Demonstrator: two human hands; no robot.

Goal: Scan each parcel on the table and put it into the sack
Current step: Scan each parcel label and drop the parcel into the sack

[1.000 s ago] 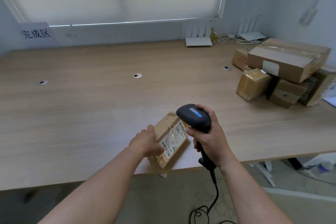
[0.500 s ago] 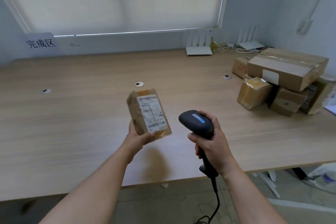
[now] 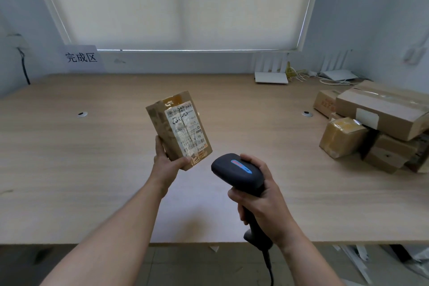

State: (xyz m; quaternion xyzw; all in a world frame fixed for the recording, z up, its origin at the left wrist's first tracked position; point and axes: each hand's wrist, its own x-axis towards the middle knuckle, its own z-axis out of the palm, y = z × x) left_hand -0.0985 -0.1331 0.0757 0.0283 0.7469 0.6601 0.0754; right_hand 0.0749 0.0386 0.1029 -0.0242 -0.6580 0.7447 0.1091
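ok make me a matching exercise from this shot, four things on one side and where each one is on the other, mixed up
Things:
1. taped parcel
2. barcode scanner
3. pile of cardboard boxes
4. white router

Places:
A. at the back edge of the table, below the window blind
B. held upright in the left hand, label facing the camera
C. stacked on the right side of the table
D. gripped by its handle in the right hand

Pairs: 1-B, 2-D, 3-C, 4-A
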